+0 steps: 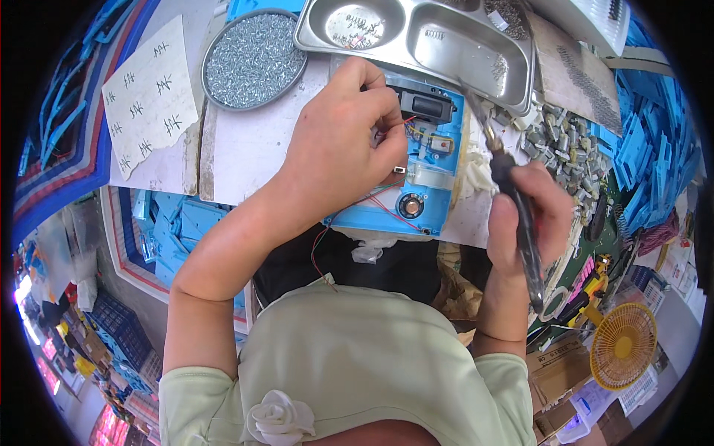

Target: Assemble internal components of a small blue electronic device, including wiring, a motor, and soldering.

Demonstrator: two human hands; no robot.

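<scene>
A blue plastic housing (428, 182) lies open on the white bench, with a black module at its top, a small round speaker (410, 205) near its lower edge and thin red wires. My left hand (342, 141) rests over the housing's left half, fingertips pinching a red wire near the black module. My right hand (524, 219) is to the right of the housing, wrapped around a black-handled soldering iron (513, 193) whose metal tip points up and left, above the housing's right edge.
A round grey dish of small screws (253, 58) sits at top left. A steel compartment tray (424, 37) stands behind the housing. Small metal parts (565, 145) are heaped at right, beside stacked blue housings (654, 149). A handwritten paper (149, 97) lies left. A yellow fan (622, 346) is lower right.
</scene>
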